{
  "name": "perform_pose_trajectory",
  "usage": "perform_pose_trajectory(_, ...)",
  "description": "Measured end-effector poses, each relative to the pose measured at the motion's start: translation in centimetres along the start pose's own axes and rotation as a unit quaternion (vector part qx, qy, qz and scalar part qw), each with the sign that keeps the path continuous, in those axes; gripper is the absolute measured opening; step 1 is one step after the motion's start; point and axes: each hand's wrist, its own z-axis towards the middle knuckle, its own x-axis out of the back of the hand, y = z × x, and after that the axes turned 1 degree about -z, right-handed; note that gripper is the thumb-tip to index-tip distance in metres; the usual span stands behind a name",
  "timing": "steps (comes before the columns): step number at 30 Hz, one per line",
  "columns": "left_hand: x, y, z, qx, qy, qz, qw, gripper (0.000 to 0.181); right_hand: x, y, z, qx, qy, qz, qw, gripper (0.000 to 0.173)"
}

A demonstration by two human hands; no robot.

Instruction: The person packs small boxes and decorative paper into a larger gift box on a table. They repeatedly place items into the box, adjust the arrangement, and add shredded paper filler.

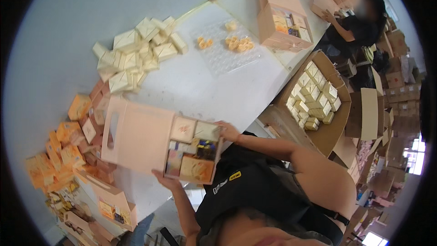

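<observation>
Between my two hands is an open pale pink cardboard gift box (143,135), its lid with a cut-out handle folded out to the left. My left hand (167,180) grips the near lower edge. At the right end, my right hand (228,132) holds the side. The box's compartment is packed with a white carton with a pink print (183,129), a cream wrapped carton (207,131), an orange carton (198,169), a dark packet with blue and yellow (207,149) and smaller packs. The box is over the white table's (218,92) near edge.
Cream cartons (143,51) are heaped at the back, orange cartons (68,143) at left. Bubble wrap (225,54) bears small yellow-orange pieces. More pink gift boxes (286,41) stand at either end. At right are a large carton of cream packs (314,92) and another person (358,27).
</observation>
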Motion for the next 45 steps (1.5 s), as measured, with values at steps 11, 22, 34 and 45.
perform_pose_trajectory(11, -69.8, -17.1, 2.4, 0.170, -0.439, -0.089, 0.878, 0.042, 44.2, -20.8, -5.3, 0.296, 0.462, -0.006, 0.836, 0.022)
perform_pose_trajectory(22, -45.4, -31.0, -1.1, -0.127, -0.413, 0.155, 0.888, 0.027, 56.4, -17.4, 1.9, 0.173, 0.551, -0.018, 0.816, 0.032)
perform_pose_trajectory(34, 33.8, 17.9, -2.5, -0.153, 0.437, 0.686, 0.562, 0.070, 15.6, -9.7, 10.9, 0.376, 0.199, -0.168, 0.889, 0.047)
perform_pose_trajectory(45, 16.4, 9.8, 2.3, -0.268, 0.164, 0.769, 0.556, 0.017, 2.1, -25.0, 33.4, 0.300, 0.338, -0.440, 0.775, 0.071)
